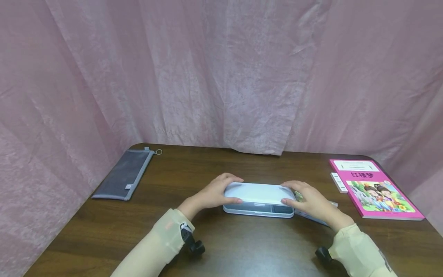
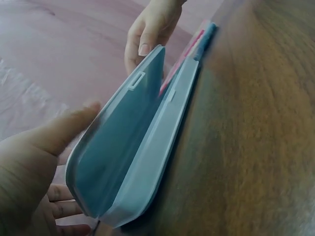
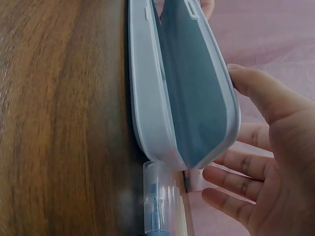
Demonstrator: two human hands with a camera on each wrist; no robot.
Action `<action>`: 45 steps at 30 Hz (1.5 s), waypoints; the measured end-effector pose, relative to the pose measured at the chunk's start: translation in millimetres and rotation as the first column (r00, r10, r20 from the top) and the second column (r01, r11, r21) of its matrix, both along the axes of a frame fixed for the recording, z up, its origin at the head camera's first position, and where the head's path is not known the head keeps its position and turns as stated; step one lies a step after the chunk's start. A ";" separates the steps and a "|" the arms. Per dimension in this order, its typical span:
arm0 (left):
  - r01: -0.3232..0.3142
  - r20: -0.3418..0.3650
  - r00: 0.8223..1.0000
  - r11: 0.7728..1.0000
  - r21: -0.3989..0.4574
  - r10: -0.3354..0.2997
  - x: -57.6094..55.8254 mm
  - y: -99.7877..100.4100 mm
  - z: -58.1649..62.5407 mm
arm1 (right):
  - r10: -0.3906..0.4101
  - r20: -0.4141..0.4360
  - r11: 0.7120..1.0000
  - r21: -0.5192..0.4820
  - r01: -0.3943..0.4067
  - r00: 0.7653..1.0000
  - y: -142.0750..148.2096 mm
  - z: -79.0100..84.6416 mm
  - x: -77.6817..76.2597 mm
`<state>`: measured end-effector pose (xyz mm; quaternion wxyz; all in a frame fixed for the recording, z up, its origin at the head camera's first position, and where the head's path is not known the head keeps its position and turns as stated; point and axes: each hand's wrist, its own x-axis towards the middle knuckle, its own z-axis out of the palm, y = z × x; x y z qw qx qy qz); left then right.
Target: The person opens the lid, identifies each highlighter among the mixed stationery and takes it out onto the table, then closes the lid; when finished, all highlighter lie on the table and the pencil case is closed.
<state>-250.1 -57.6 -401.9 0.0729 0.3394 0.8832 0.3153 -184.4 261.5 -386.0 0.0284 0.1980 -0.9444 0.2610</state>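
Observation:
A pale blue-white pencil case (image 1: 259, 192) lies on the table before me, its hinged lid (image 2: 115, 132) tilted partway up over the base. My left hand (image 1: 216, 192) holds the lid's left end, with the thumb on the front edge and the fingers behind. At the right end my right hand (image 1: 308, 198) grips the lid the same way, thumb in front. Right beside the case, partly under my right hand, lies a clear-cased pack of markers (image 3: 158, 196); blue shows inside it. The inside of the base is mostly hidden by the lid.
A grey mesh zip pouch (image 1: 121, 177) with a ring lies at the table's left side. On the right is a pink book (image 1: 375, 192) with a cartoon cover, and a small white box (image 1: 339, 183) touches its left edge. A pink curtain (image 1: 221, 77) hangs behind the table.

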 end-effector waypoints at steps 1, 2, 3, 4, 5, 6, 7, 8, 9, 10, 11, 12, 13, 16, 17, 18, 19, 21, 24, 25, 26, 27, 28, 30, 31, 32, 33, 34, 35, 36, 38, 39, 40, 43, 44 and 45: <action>0.000 -0.004 1.000 1.000 -0.005 0.000 0.4 0.7 -0.4 | 0.004 0.001 1.000 0.005 -0.004 1.000 -0.2 -0.7 -0.2; -0.001 -0.013 1.000 1.000 -0.013 0.001 0.7 1.2 -1.1 | 0.007 -0.002 1.000 0.010 -0.007 1.000 -0.6 -1.4 -0.3; -0.003 -0.020 1.000 1.000 -0.025 0.003 1.0 1.7 -1.9 | 0.011 -0.003 1.000 0.017 -0.011 1.000 -0.9 -2.2 -0.5; -0.005 -0.027 1.000 0.999 -0.036 0.004 1.5 2.2 -2.4 | 0.013 -0.002 1.000 0.022 -0.013 1.000 -1.2 -3.0 -0.7; -0.007 -0.035 0.999 0.999 -0.047 0.005 2.0 2.6 -2.9 | 0.015 0.000 0.999 0.028 -0.015 1.000 -1.5 -3.8 -0.9; -0.009 -0.038 0.999 0.998 -0.060 0.007 2.5 3.1 -3.4 | 0.019 -0.003 0.999 0.034 -0.019 1.000 -1.7 -4.9 -1.3; -0.011 -0.036 0.999 0.997 -0.070 0.008 3.2 3.5 -3.7 | 0.025 -0.009 0.999 0.041 -0.025 1.000 -1.8 -6.3 -1.8; -0.011 -0.035 0.999 0.997 -0.078 0.008 4.2 3.8 -3.6 | 0.031 -0.014 0.998 0.047 -0.030 0.999 -1.9 -7.7 -2.3; -0.011 -0.037 0.999 0.996 -0.087 0.008 5.1 4.3 -3.6 | 0.035 -0.015 0.998 0.053 -0.034 0.999 -1.9 -8.6 -2.7; -0.009 -0.039 0.999 0.996 -0.093 0.005 5.8 4.7 -3.6 | 0.039 -0.014 0.998 0.056 -0.038 0.999 -2.1 -9.2 -2.9; -0.008 -0.042 0.999 0.995 -0.103 0.004 6.5 5.1 -3.7 | 0.044 -0.017 0.997 0.059 -0.043 0.999 -2.2 -9.9 -3.1; -0.008 -0.046 0.999 0.994 -0.113 0.003 7.0 5.5 -3.8 | 0.049 -0.020 0.997 0.063 -0.048 0.999 -2.4 -10.5 -3.3; -0.006 -0.058 0.998 0.992 -0.123 -0.001 7.5 5.8 -3.9 | 0.052 -0.018 0.997 0.064 -0.051 0.998 -2.7 -10.8 -3.3; -0.009 -0.086 0.996 0.989 -0.146 -0.004 8.0 6.6 -5.1 | 0.056 -0.015 0.996 0.064 -0.055 0.998 -4.2 -10.9 -3.4; -0.011 -0.093 0.996 0.989 -0.150 -0.003 8.3 6.7 -5.5 | 0.057 -0.017 0.996 0.064 -0.056 0.998 -4.8 -11.3 -3.4; -0.012 -0.101 0.995 0.988 -0.155 -0.004 8.3 6.9 -6.2 | 0.058 -0.020 0.996 0.066 -0.056 0.998 -5.5 -11.7 -3.7; -0.013 -0.106 0.994 0.987 -0.157 -0.003 8.5 7.0 -6.7 | 0.059 -0.024 0.996 0.067 -0.057 0.998 -6.4 -12.2 -3.9; -0.017 -0.115 0.993 0.987 -0.160 -0.002 8.9 7.2 -7.6 | 0.059 -0.030 0.996 0.070 -0.056 0.998 -8.2 -13.0 -4.3; -0.020 -0.127 0.992 0.987 -0.162 0.000 9.2 7.5 -9.1 | 0.059 -0.045 0.996 0.071 -0.056 0.997 -10.9 -14.0 -4.7; -0.022 -0.130 0.992 0.987 -0.162 0.001 9.4 7.4 -9.4 | 0.059 -0.050 0.996 0.072 -0.055 0.997 -11.6 -14.3 -4.7; -0.024 -0.134 0.991 0.986 -0.163 0.002 9.5 7.3 -9.8 | 0.059 -0.056 0.996 0.072 -0.055 0.997 -12.3 -14.4 -4.6; -0.025 -0.138 0.990 0.986 -0.163 0.002 9.6 7.1 -10.3 | 0.060 -0.062 0.996 0.073 -0.056 0.996 -12.9 -14.6 -4.6; -0.026 -0.143 0.990 0.986 -0.163 0.003 9.6 7.0 -10.9 | 0.062 -0.068 0.996 0.071 -0.057 0.996 -13.4 -14.8 -4.5; -0.028 -0.156 0.988 0.986 -0.165 0.002 9.7 6.5 -12.0 | 0.062 -0.077 0.996 0.071 -0.057 0.995 -14.3 -15.3 -4.2; -0.028 -0.163 0.987 0.986 -0.164 0.001 9.6 6.4 -13.1 | 0.061 -0.079 0.996 0.071 -0.056 0.995 -14.6 -15.8 -4.1; -0.027 -0.170 0.985 0.986 -0.165 -0.002 9.3 6.3 -14.1 | 0.061 -0.080 0.996 0.070 -0.055 0.995 -14.8 -16.1 -3.9; -0.026 -0.178 0.984 0.986 -0.164 -0.004 9.2 6.1 -15.1 | 0.060 -0.079 0.996 0.072 -0.054 0.995 -15.0 -16.5 -3.6; -0.025 -0.186 0.982 0.986 -0.163 -0.006 9.0 5.9 -16.1 | 0.058 -0.078 0.996 0.072 -0.052 0.995 -15.2 -16.9 -3.4; -0.025 -0.194 0.981 0.987 -0.161 -0.007 8.8 5.7 -17.2 | 0.056 -0.078 0.996 0.072 -0.050 0.995 -15.4 -17.2 -3.2; -0.025 -0.200 0.980 0.987 -0.158 -0.007 8.4 5.5 -18.4 | 0.053 -0.078 0.996 0.071 -0.047 0.996 -15.6 -17.4 -3.0; -0.025 -0.214 0.977 0.988 -0.151 -0.008 7.7 5.0 -20.3 | 0.048 -0.078 0.997 0.071 -0.043 0.996 -15.9 -18.1 -2.8; -0.026 -0.220 0.976 0.988 -0.149 -0.007 7.5 4.9 -21.3 | 0.045 -0.079 0.997 0.072 -0.040 0.996 -16.0 -18.5 -2.8; -0.028 -0.224 0.974 0.988 -0.149 -0.006 7.2 4.7 -22.3 | 0.043 -0.082 0.997 0.071 -0.037 0.996 -16.1 -18.9 -3.0; -0.036 -0.223 0.975 0.988 -0.152 0.001 6.5 4.4 -24.7 | 0.038 -0.087 0.997 0.074 -0.032 0.996 -16.3 -19.9 -3.2; -0.039 -0.221 0.975 0.987 -0.154 0.004 6.3 4.4 -25.2 | 0.037 -0.088 0.997 0.075 -0.031 0.995 -16.3 -20.1 -3.2; -0.042 -0.218 0.976 0.987 -0.154 0.007 6.2 4.5 -25.7 | 0.036 -0.088 0.997 0.074 -0.030 0.995 -16.3 -20.1 -3.1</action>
